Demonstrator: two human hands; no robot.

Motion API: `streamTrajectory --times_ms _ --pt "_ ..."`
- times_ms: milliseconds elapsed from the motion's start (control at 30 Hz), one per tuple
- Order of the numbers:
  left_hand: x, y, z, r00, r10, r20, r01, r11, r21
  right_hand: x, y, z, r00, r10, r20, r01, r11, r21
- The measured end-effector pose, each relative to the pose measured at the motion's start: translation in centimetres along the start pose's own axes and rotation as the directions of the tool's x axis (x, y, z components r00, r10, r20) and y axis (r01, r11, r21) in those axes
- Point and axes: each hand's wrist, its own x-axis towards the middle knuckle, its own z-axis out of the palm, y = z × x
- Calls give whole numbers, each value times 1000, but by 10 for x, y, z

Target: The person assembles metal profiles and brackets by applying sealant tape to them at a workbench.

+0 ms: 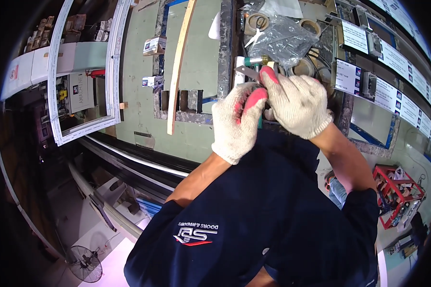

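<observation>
Both of my hands wear off-white knit gloves with pink on the fingertips, and they meet in front of my chest. My right hand (pixel 299 101) is closed around a tool with a flat grey metal blade (pixel 247 72), which points out to the left; its handle is mostly hidden by the fingers. Just below the blade, my left hand (pixel 238 123) has its fingers curled and its thumb pressed in; what it holds, if anything, is hidden. Beyond them lie a green-handled tool (pixel 256 60) and a white tube-shaped thing (pixel 239 64).
Scissors (pixel 258 25), tape rolls (pixel 311 27) and crumpled clear plastic (pixel 280 45) lie beyond my hands. A wooden strip (pixel 181 62) crosses the green worktop (pixel 139 91). A white window frame (pixel 117 57) stands left, profiles (pixel 390 60) right. A red rack (pixel 380 196) is lower right.
</observation>
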Motion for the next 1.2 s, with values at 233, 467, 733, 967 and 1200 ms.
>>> streamTrajectory --times_ms 233,467,733,967,1200 --pt "1 2 -10 953 -193 232 262 910 -322 1 0 -12 983 29 -181 -23 999 33" --pt "1 11 -5 956 -207 208 279 858 -431 -2 -5 -13 989 -48 -141 49 999 1" --pt "-2 5 -1 983 -152 104 182 897 -402 -8 -5 -7 992 -80 -101 77 996 -35" --pt "-3 13 -2 999 -23 23 25 995 -95 4 1 -8 991 -29 -132 27 1000 -14" --pt "-2 20 -9 962 -148 231 233 886 -402 -5 22 -10 963 92 -252 -81 995 53"
